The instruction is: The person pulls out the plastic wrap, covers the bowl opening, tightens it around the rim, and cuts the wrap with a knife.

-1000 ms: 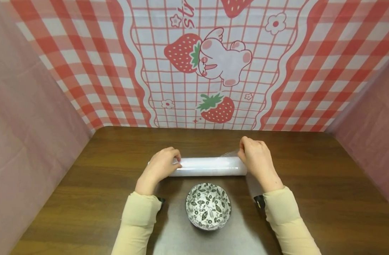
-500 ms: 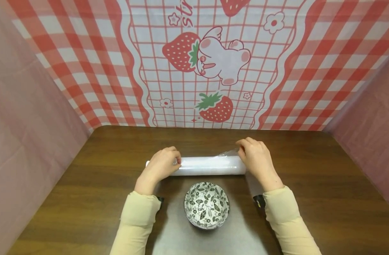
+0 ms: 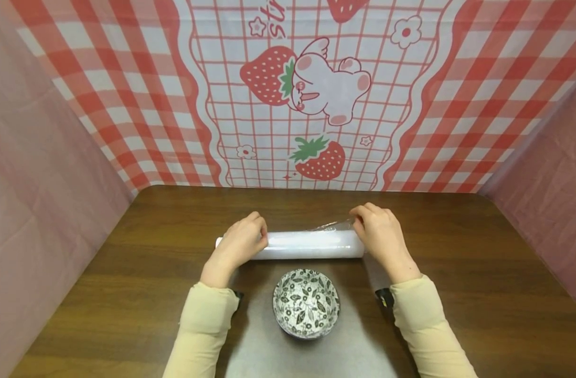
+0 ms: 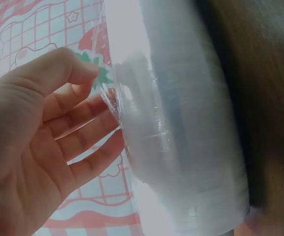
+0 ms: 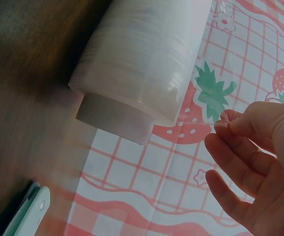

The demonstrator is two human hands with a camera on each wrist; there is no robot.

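Observation:
A roll of clear plastic wrap (image 3: pixel 311 245) lies crosswise on the table, its cardboard core (image 5: pixel 115 118) sticking out at the right end. At its left part, my left hand (image 3: pixel 243 239) pinches the film's loose edge between thumb and index finger; the other fingers (image 4: pixel 90 135) reach behind the film, near the roll. My right hand (image 3: pixel 380 231) pinches the film (image 3: pixel 340 226) at the other end, just above the roll, with thumb and index finger. Between the hands the film rises slightly off the roll's back. Nearer to me stands a bowl (image 3: pixel 306 304) with a black-and-white leaf pattern.
The brown wooden table (image 3: pixel 104 294) ends at a red-and-white strawberry cloth (image 3: pixel 278 115) behind the roll. Pink curtains (image 3: pixel 47 157) hang at both sides. A pale green flat object (image 5: pixel 31 211) lies at the lower left of the right wrist view, its kind unclear.
My left hand has risen a little and its fingertips have come together on the film. The lifted film edge now extends farther left along the roll. My right hand keeps its pinch.

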